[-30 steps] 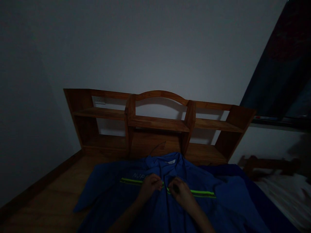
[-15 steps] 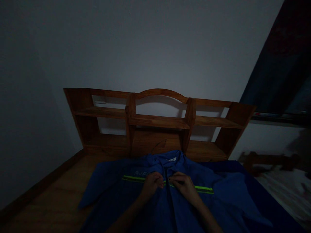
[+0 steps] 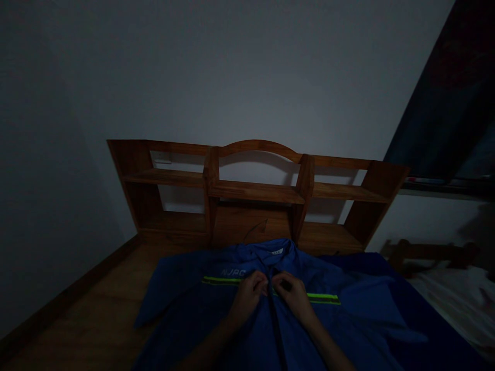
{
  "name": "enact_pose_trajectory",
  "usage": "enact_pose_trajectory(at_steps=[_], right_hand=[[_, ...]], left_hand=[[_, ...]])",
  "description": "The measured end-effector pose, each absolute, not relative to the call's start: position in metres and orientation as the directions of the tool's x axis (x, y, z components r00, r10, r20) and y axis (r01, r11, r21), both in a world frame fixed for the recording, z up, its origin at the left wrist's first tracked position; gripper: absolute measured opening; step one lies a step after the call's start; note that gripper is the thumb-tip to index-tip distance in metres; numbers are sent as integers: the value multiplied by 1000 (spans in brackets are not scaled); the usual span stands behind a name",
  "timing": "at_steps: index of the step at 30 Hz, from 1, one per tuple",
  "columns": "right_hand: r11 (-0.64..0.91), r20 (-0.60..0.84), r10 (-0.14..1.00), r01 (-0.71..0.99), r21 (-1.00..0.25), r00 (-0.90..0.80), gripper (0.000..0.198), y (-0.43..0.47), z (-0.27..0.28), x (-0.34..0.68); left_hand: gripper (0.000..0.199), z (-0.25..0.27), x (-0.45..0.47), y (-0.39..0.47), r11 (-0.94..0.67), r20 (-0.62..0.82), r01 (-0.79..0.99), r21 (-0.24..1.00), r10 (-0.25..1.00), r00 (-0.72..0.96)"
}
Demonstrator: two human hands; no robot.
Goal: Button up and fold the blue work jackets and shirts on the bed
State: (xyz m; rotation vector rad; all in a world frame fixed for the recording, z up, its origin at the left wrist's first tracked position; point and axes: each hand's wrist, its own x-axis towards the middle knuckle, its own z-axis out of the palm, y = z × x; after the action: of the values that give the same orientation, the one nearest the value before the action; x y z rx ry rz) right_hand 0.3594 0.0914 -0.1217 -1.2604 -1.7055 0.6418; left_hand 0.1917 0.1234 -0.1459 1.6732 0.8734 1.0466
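Note:
A blue jacket (image 3: 247, 337) with a yellow-green stripe across the chest and pale letters lies spread out, its collar toward the shelf. Down its middle runs a dark front opening (image 3: 277, 330). My left hand (image 3: 251, 291) is closed at the left edge of this opening, below the collar, fingers pinched on the fabric. Opposite it, my right hand (image 3: 291, 291) pinches the right edge, its thumb and fingertips drawn together. Both sets of fingertips nearly meet. Dim light hides any small fastener between them.
Behind the jacket stands a wooden shelf unit (image 3: 257, 191) against the white wall (image 3: 247, 72). Bare wooden boards (image 3: 88, 309) extend on the left. Dark blue cloth (image 3: 417, 314) lies under the right sleeve. Farther right are pale bedding (image 3: 460, 299) and a dark window or curtain (image 3: 448, 103).
My hands have come closer together at the front opening, the left one moving right and slightly up. The view has shifted slightly.

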Motion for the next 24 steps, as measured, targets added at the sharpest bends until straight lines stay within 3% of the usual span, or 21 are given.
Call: enact_pose_trajectory(at_steps=[7,16,24], right_hand=[[343,319,939,460,-819,-131,13,94,-126,358],[416,393,904,561,-716,-168,9,97,-132,356],[381,364,920,542,-749,-144,7,96,-129,355]], left_hand=[[35,-151,194,123,-208,180,62,976,936,303],[10,-160,197,131,-247,206,130,960,941,268],[10,-161,198,130,-285,231,147,947,924,304]])
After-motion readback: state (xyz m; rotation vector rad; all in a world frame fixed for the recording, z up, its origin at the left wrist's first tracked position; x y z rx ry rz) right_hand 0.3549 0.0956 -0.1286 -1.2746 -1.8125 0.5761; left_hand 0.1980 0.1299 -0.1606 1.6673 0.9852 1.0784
